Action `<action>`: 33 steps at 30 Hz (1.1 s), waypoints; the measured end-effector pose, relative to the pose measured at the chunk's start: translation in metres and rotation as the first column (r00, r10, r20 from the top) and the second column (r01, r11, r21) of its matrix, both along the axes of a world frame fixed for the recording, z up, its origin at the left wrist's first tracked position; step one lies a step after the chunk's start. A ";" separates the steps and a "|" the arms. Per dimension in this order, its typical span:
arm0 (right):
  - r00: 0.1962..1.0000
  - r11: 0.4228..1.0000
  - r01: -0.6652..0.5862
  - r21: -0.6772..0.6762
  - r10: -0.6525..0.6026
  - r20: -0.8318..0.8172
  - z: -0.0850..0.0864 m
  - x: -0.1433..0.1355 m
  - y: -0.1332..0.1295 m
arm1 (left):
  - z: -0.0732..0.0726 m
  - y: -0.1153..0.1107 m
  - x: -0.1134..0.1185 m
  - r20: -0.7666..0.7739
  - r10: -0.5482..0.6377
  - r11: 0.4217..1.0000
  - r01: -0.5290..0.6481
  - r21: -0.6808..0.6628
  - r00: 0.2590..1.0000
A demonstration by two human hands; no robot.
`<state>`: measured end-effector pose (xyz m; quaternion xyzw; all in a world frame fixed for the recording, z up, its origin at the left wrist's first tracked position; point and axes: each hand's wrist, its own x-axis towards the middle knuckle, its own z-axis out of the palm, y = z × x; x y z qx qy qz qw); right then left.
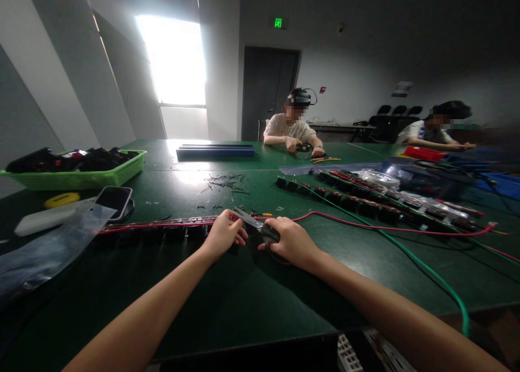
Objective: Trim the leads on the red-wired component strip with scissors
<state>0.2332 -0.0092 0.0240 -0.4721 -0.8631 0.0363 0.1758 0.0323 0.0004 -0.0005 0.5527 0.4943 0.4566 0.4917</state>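
Observation:
My right hand [293, 243] is closed around the dark handles of a pair of scissors [249, 219]. Their blades point left, toward the fingers of my left hand [225, 234]. That left hand is bent over the right end of a long black strip of parts [162, 234] with copper and red wires along its top. Its thumb and forefinger come together near the blade tips; what they pinch is too small to make out. From the strip, a red wire [325, 215] runs right, passing behind my right hand.
Thin dark clippings [225, 182] lie beyond my hands. At left are a green basket [117, 173] of black parts, a phone [114, 201] and a plastic bag [52, 253]. More wired strips [345, 196] and a green wire [430, 266] lie right. Two people sit across the table.

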 end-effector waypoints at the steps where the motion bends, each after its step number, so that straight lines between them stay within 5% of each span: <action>1: 1.000 1.000 0.000 0.000 0.000 0.000 0.000 0.000 0.000 | 0.000 0.000 0.000 -0.003 0.000 1.000 0.000 -0.001 1.000; 19: 0.984 0.996 0.087 -0.017 -0.089 -0.152 0.004 0.007 0.004 | 0.004 -0.003 0.002 0.004 0.023 0.999 -0.023 -0.037 1.000; 25: 0.977 1.000 0.009 -0.007 -0.011 -0.212 -0.001 0.006 0.006 | 0.007 -0.004 0.003 -0.032 0.031 0.999 -0.032 -0.034 0.999; 33: 0.995 0.999 0.022 0.033 -0.018 -0.094 0.004 0.003 -0.002 | 0.005 -0.002 0.003 -0.018 0.045 0.998 -0.046 -0.051 0.999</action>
